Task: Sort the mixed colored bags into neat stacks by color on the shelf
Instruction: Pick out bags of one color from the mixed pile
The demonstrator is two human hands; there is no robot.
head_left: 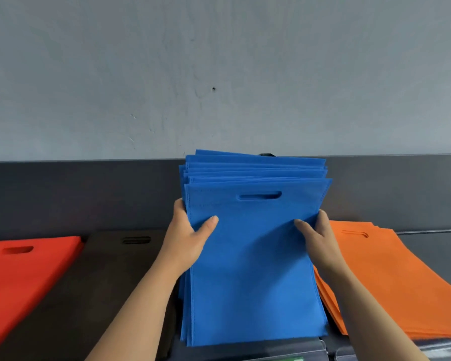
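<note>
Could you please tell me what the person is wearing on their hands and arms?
Nothing that shows. The left hand and right hand are bare: no gloves, rings or watch. The left forearm and right forearm are uncovered too, with no sleeve in view.

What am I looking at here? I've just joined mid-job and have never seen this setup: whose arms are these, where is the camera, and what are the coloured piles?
There is no machine here. These are a person's two bare arms, seen from a single camera worn on the head that looks forward and down. The left hand and right hand grip a stack of blue bags by its side edges, with the thumbs on the front bag. On the shelf lie sorted piles: red bags at the far left, dark bags next to them, and orange bags on the right. Behind everything is a grey wall.
</note>
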